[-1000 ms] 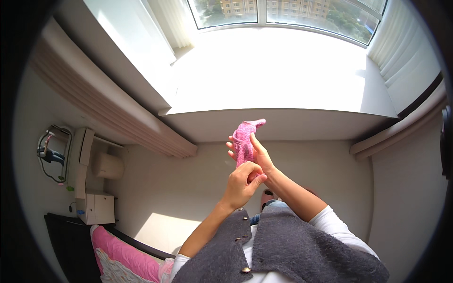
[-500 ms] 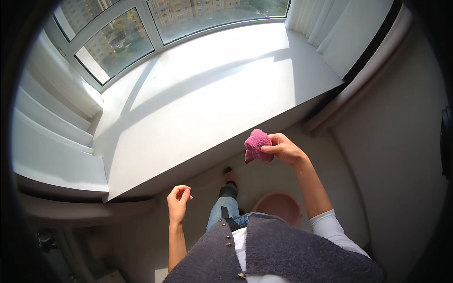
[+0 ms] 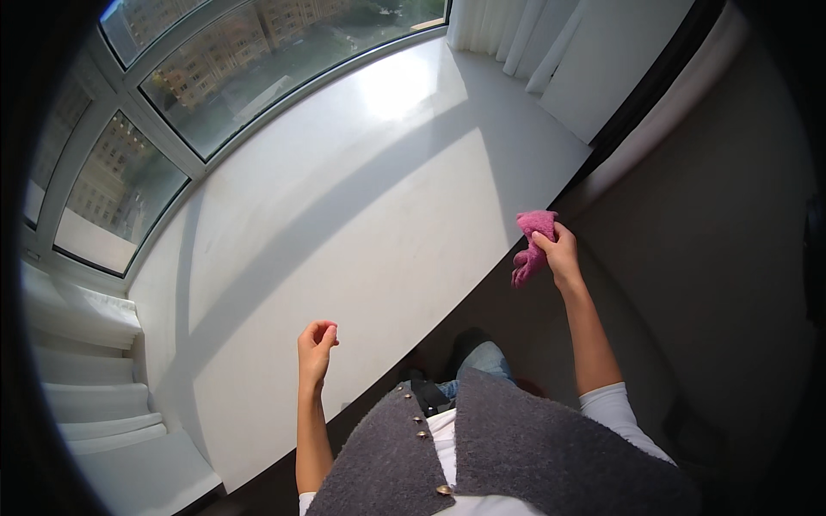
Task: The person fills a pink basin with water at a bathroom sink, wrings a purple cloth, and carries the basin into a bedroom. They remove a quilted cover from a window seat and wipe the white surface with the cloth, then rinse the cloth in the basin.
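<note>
My right hand (image 3: pixel 559 254) grips a pink fluffy cleaning cloth (image 3: pixel 535 230), bunched up, with its lower end hanging down below the fingers. The cloth is at the right end of the front edge of a broad white window sill (image 3: pixel 370 267); whether it touches the sill cannot be told. Above the left part of that sill is my left hand (image 3: pixel 317 348), fingers curled in toward the thumb, with nothing seen sticking out of them.
Window panes (image 3: pixel 120 193) run along the back and left of the sill. White curtains hang at the left (image 3: pixel 95 404) and far right (image 3: pixel 508 39). Sunlight and frame shadows fall across the white surface. My jeans-clad leg (image 3: pixel 486 361) is by the front edge.
I have moved closer to the sill, and the view has turned. My right hand has carried the cloth right and slightly up in the picture. My left hand is now over the sill.
</note>
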